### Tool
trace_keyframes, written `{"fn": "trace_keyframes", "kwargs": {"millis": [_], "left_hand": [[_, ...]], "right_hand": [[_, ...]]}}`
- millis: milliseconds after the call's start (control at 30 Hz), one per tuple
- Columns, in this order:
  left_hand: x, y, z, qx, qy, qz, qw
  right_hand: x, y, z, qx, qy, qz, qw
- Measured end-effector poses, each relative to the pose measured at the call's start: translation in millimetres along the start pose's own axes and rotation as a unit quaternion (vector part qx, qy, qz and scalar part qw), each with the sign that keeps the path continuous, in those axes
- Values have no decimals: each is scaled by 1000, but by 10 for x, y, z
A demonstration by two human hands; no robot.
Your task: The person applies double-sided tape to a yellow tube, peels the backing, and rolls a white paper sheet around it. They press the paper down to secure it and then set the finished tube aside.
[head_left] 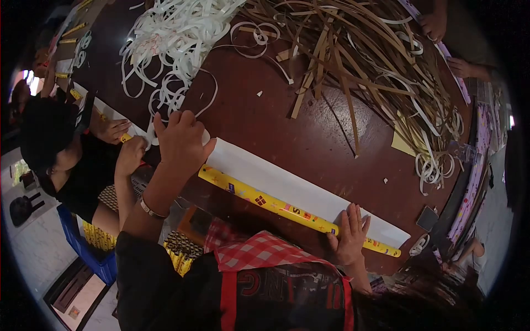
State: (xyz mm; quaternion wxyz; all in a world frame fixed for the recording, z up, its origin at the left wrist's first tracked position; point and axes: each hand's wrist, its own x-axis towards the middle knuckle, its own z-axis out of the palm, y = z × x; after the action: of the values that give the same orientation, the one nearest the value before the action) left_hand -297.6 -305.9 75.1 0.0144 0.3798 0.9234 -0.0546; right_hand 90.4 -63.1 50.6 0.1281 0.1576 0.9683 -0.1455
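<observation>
A yellow printed roll (270, 203) lies along the table's near edge, with a white sheet (287, 179) spread flat behind it. My right hand (351, 234) rests on the roll and the sheet near their right end, fingers apart. Over the sheet's left end is my left hand (183, 140), back of the hand up and fingers spread, near a round white piece partly hidden by it. Whether this hand touches the sheet cannot be made out.
White strips (171, 38) and brown strips (353, 55) are heaped at the back. A co-worker (83, 160) sits at the left, hands at another yellow roll. A person's hands (433, 26) show at the upper right. A blue crate (99, 265) stands lower left.
</observation>
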Motion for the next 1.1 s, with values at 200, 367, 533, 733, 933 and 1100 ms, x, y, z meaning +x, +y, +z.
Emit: {"fn": "trace_keyframes", "kwargs": {"millis": [200,367,533,733,933,1100], "left_hand": [[-8,-18,16,-12,8,-4,1000],[4,-26,32,-6,22,3,1000],[36,-8,6,6,5,-3,1000],[56,-18,17,16,3,-1,1000],[11,-54,144,13,72,35,997],[-3,-46,155,-49,67,21,996]], "right_hand": [[3,-2,-8,5,4,0,1000],[24,-18,-29,6,2,7,1000],[16,-10,-11,-1,7,2,1000],[17,-7,5,3,17,2,1000],[14,-9,-11,27,21,11,999],[18,-13,5,24,45,0,999]]}}
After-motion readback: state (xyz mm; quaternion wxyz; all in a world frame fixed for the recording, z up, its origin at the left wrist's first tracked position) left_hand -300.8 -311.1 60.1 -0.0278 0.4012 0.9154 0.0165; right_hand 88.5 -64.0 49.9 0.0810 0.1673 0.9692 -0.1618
